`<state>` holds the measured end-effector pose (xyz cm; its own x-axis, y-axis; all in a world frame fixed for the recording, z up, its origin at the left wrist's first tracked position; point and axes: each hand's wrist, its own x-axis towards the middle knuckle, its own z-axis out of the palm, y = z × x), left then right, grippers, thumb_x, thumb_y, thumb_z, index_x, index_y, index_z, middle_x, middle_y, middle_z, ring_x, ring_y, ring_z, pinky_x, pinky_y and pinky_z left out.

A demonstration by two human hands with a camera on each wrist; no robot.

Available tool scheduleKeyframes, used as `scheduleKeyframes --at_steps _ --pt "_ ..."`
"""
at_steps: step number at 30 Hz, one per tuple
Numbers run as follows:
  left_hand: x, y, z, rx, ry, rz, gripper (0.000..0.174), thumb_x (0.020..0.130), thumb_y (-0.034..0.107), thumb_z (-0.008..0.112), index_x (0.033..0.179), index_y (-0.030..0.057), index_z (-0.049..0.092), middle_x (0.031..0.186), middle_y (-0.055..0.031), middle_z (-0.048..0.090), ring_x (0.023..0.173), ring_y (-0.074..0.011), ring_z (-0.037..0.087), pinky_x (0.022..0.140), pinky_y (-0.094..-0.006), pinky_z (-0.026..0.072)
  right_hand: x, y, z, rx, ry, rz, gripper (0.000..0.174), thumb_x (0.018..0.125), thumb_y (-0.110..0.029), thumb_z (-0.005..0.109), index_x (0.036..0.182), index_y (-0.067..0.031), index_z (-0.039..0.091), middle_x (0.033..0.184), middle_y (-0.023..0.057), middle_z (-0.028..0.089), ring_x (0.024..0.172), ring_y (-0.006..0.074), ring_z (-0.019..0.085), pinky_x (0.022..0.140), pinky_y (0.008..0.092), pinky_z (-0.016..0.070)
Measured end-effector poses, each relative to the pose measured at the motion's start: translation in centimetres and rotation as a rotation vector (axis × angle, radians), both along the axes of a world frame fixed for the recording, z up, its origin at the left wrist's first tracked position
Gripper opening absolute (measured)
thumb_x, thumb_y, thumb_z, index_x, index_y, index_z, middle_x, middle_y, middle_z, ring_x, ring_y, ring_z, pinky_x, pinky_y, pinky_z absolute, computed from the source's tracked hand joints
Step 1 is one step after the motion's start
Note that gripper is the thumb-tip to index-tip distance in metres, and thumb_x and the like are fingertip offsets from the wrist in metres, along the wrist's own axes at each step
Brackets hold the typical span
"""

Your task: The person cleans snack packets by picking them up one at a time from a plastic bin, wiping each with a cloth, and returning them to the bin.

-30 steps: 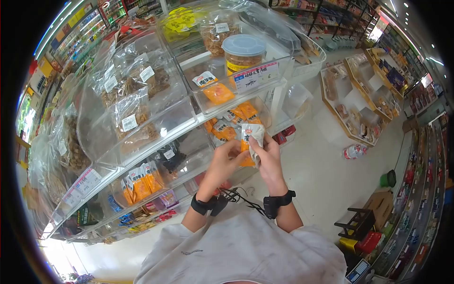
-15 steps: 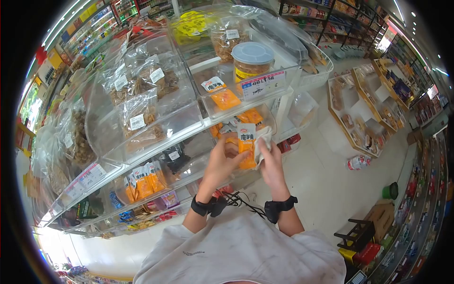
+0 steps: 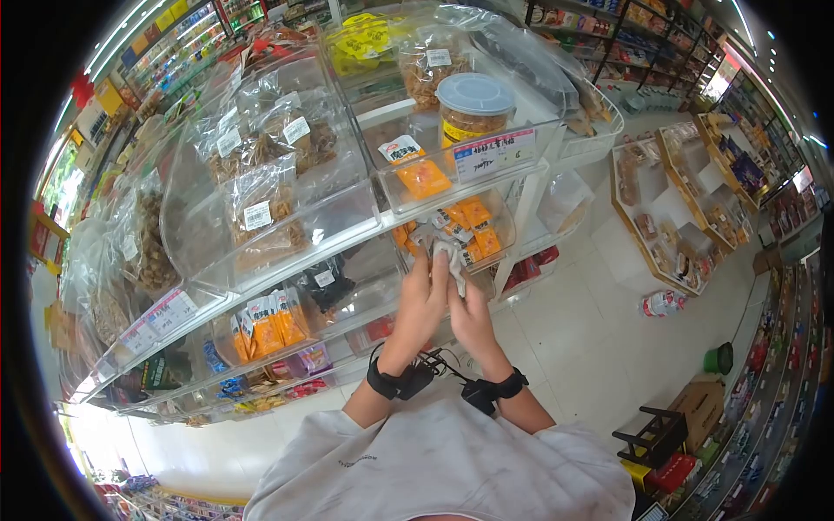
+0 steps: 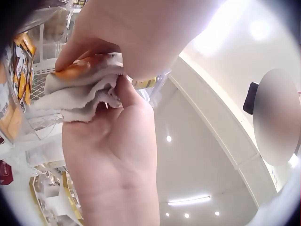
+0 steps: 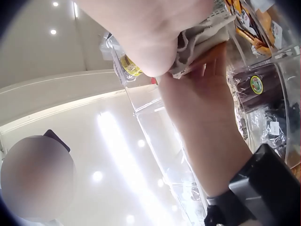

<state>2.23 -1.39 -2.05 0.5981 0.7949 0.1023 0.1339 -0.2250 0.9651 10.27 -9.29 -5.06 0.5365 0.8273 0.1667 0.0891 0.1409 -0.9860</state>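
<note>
Both hands meet in front of the lower clear bin in the head view. My left hand (image 3: 422, 300) pinches an orange snack packet, whose edge (image 4: 77, 69) shows beneath its fingers in the left wrist view. A crumpled grey-white cloth (image 3: 455, 262) lies folded against the packet. My right hand (image 3: 473, 323) grips this cloth, its thumb pressing into the folds (image 4: 84, 101). Cloth and fingers hide most of the packet. Just beyond the fingertips, more orange packets (image 3: 476, 227) fill the lower bin.
Above, a clear bin holds a lidded tub (image 3: 475, 104) and an orange packet (image 3: 419, 169), with a price card (image 3: 495, 154) on its front. Bagged dried goods (image 3: 265, 213) lie to the left. Orange packets (image 3: 271, 323) stand on the lower shelf. A bakery display (image 3: 660, 217) stands right.
The packet's printed front faced up half a second ago and is now covered by cloth and fingers. My right hand has moved left with the cloth, bringing both hands together.
</note>
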Motion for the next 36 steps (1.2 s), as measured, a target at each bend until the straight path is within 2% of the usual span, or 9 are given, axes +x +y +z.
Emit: scheduleKeyframes --at_steps 5,8,11,14,20,23,27,30,36 --pt "-0.2 1.5 -2.6 0.141 -0.003 -0.062 0.039 0.108 0.029 0.043 0.116 -0.0072 0.056 0.098 -0.0288 0.063 0.082 -0.0326 0.067 0.069 -0.042 0.051 0.1 0.6 0.3 0.102 -0.179 -0.05 0.045 0.106 -0.019 0.046 0.144 0.005 0.046 0.157 0.0236 0.036 0.149 0.0339 0.03 0.119 0.0399 0.0253" --pt "-0.8 1.9 -3.2 -0.121 -0.07 -0.208 0.037 0.107 0.026 0.047 0.114 -0.0089 0.058 0.098 -0.0238 0.064 0.083 -0.025 0.066 0.07 -0.0382 0.0514 1.3 0.8 0.1 0.112 -0.418 -0.078 0.044 0.106 -0.019 0.047 0.142 0.0059 0.048 0.155 0.0241 0.038 0.147 0.0358 0.032 0.119 0.0411 0.0265" --pt "-1.1 1.4 -1.3 -0.296 -0.149 -0.224 0.032 0.106 0.023 0.052 0.106 -0.007 0.062 0.087 -0.0046 0.065 0.08 -0.007 0.054 0.06 -0.0282 0.0442 1.7 0.7 1.1 0.108 -0.278 -0.005 0.041 0.105 -0.019 0.048 0.137 0.0064 0.053 0.151 0.0237 0.044 0.144 0.0362 0.038 0.117 0.0411 0.0301" --pt "-1.7 2.0 -1.3 -0.131 -0.015 -0.236 0.03 0.103 0.022 0.059 0.098 -0.0071 0.064 0.081 -0.0003 0.061 0.079 -0.0045 0.051 0.057 -0.0266 0.0414 2.3 0.6 0.9 0.05 -0.319 -0.004 0.04 0.105 -0.023 0.051 0.131 0.0071 0.057 0.142 0.0215 0.051 0.132 0.0327 0.05 0.111 0.0384 0.0367" --pt "-2.1 2.0 -0.2 -0.148 0.166 -0.252 0.03 0.1 0.022 0.064 0.104 -0.0075 0.068 0.084 0.0027 0.063 0.079 -0.003 0.051 0.064 -0.0247 0.0446 3.1 0.4 0.3 -0.329 0.277 -0.017 0.041 0.105 -0.034 0.054 0.124 0.0008 0.064 0.131 0.0132 0.059 0.115 0.0178 0.058 0.098 0.0314 0.0447" --pt "-2.5 1.9 -0.9 -0.337 -0.064 -0.42 0.03 0.099 0.021 0.066 0.107 -0.0075 0.069 0.088 0.0025 0.067 0.08 -0.0033 0.055 0.07 -0.0231 0.0483 3.5 0.3 -1.0 -0.132 0.383 -0.149 0.046 0.105 -0.041 0.053 0.121 -0.0001 0.065 0.123 0.0103 0.063 0.112 0.016 0.059 0.095 0.0287 0.0453" --pt "-2.4 1.9 0.3 -0.339 -0.079 -0.268 0.027 0.097 0.018 0.069 0.108 -0.0066 0.071 0.091 0.0 0.071 0.081 -0.0042 0.06 0.073 -0.0229 0.0504 4.4 0.4 -1.8 0.028 0.709 -0.259 0.049 0.103 -0.037 0.057 0.128 0.006 0.056 0.123 0.0116 0.063 0.114 0.0174 0.061 0.096 0.0329 0.0501" --pt "-2.2 2.8 -0.6 -0.319 -0.016 -0.199 0.025 0.094 0.016 0.073 0.106 -0.0056 0.072 0.088 -0.0015 0.072 0.078 -0.0043 0.06 0.07 -0.0227 0.0493 4.0 0.1 -1.0 0.053 0.581 -0.099 0.042 0.101 -0.033 0.062 0.12 0.0042 0.064 0.111 0.0065 0.068 0.101 0.0129 0.062 0.088 0.0266 0.048" --pt "-2.0 2.1 -0.9 -0.089 0.052 -0.06 0.019 0.091 0.014 0.075 0.095 -0.0043 0.075 0.076 0.0001 0.07 0.068 -0.0019 0.056 0.06 -0.0197 0.042 3.2 0.4 0.9 0.014 0.192 -0.133 0.035 0.096 -0.019 0.068 0.123 0.0024 0.063 0.107 0.0052 0.069 0.096 0.0113 0.062 0.085 0.0262 0.0484"
